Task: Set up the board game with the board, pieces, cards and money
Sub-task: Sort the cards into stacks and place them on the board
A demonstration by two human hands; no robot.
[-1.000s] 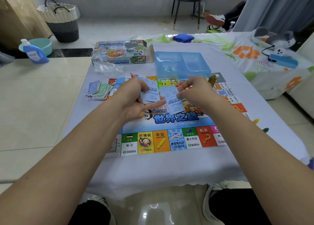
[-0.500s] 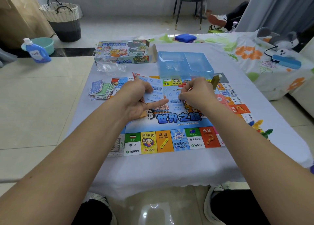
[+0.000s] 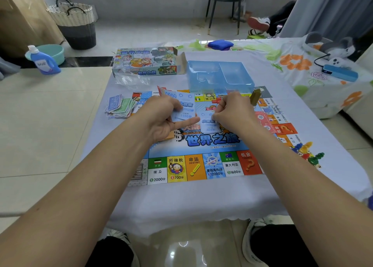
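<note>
- money pile [image 3: 119,106]: loose notes on the table [image 3: 181,202], just off the board's [image 3: 201,145] left edge
- left hand [image 3: 161,119]: over the board's centre, gripping a stack of blue cards [image 3: 182,107], index finger straight under it
- right hand [image 3: 235,113]: right of the stack, pinching a single blue card [image 3: 209,123] above the board
- blue tray [image 3: 219,75]: at the board's far edge, game box [image 3: 146,63] to its left
- coloured pieces [image 3: 308,154]: on the table off the board's right edge

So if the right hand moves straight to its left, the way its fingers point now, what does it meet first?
Probably the stack of blue cards that the left hand grips. The right hand pinches one blue card, and only a narrow gap over the game board separates them. Depth is hard to judge.
</note>
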